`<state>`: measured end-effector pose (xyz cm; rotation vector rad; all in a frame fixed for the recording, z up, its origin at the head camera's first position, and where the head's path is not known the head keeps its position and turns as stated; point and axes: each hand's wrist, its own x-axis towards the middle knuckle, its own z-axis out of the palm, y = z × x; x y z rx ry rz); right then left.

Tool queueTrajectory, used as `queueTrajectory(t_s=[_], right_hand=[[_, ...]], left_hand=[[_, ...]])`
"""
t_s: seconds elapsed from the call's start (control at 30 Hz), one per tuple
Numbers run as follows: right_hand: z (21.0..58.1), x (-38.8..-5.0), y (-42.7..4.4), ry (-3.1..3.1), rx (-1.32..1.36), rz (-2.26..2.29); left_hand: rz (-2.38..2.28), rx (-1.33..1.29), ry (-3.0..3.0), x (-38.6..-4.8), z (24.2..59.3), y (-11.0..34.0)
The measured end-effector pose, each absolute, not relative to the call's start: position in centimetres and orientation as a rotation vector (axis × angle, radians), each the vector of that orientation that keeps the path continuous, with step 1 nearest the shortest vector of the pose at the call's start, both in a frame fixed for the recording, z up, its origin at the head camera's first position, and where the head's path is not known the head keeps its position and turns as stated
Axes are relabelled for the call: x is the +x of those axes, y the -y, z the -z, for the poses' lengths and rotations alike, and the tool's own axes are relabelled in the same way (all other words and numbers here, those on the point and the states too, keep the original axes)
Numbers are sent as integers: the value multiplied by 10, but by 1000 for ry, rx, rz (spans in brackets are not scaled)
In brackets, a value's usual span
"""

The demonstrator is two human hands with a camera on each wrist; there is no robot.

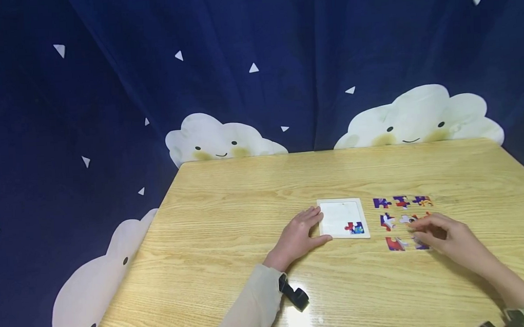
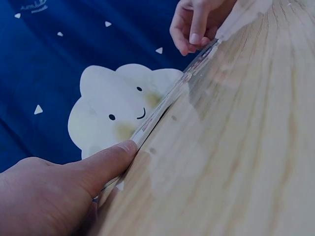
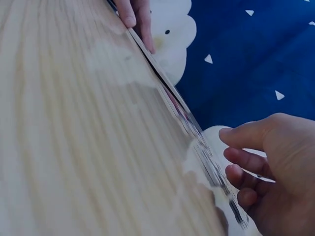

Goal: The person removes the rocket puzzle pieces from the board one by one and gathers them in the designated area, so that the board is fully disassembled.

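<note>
A flat white puzzle tray [image 1: 338, 212] lies on the table, with a red and blue jigsaw piece [image 1: 356, 228] in its lower right corner. My left hand [image 1: 297, 236] rests at the tray's left side, fingers and thumb extended along its edge. To the right of the tray, several loose jigsaw pieces [image 1: 395, 244] lie in rough rows. Above the right part of these rows hovers my right hand [image 1: 449, 236], which partly covers some pieces. In the right wrist view, its fingers [image 3: 248, 162] are loosely bent, with no piece visible between them.
The light wood table [image 1: 228, 199] reaches back to a dark blue curtain [image 1: 221, 33] with white triangles and smiling clouds. A black wrist strap [image 1: 294, 293] sits on the left sleeve. Light reflects off the tabletop near it.
</note>
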<state>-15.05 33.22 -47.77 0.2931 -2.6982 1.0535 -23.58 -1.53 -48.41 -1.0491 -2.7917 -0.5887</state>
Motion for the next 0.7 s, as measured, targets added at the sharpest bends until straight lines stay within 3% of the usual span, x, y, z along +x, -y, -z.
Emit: queueTrajectory(t_s=[0.7], right_hand=[[480, -183, -274, 2601, 575, -1023]], left_hand=[[627, -1044, 2812, -236, 485, 16]])
